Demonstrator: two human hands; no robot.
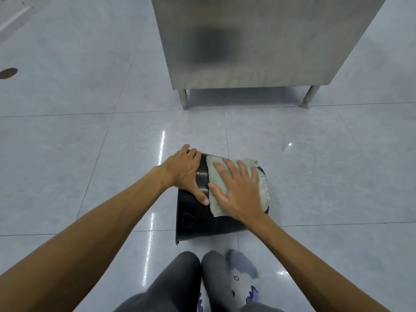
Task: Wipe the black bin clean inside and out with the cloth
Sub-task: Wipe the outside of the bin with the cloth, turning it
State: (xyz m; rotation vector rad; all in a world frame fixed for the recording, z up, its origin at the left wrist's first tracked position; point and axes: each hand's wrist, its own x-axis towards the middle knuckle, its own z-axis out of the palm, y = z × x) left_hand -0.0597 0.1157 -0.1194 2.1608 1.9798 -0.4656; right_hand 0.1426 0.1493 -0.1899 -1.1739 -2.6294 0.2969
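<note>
The black bin (195, 221) lies on its side on the tiled floor just ahead of my knees, its wider rim toward me and its base pointing away. A faint heart outline marks its side. My left hand (184, 170) grips the bin near its base, fingers curled over the far edge and thumb pressed on the wall. A pale green cloth (262, 188) is spread over the upper right of the bin. My right hand (236, 190) lies flat on the cloth with fingers spread. The bin's inside is hidden.
A stainless steel cabinet (252, 41) on short legs stands about a tile's length beyond the bin. A round floor drain (8, 73) sits at the far left. My knees (198, 280) and patterned socks fill the bottom centre. Glossy grey tiles surround everything.
</note>
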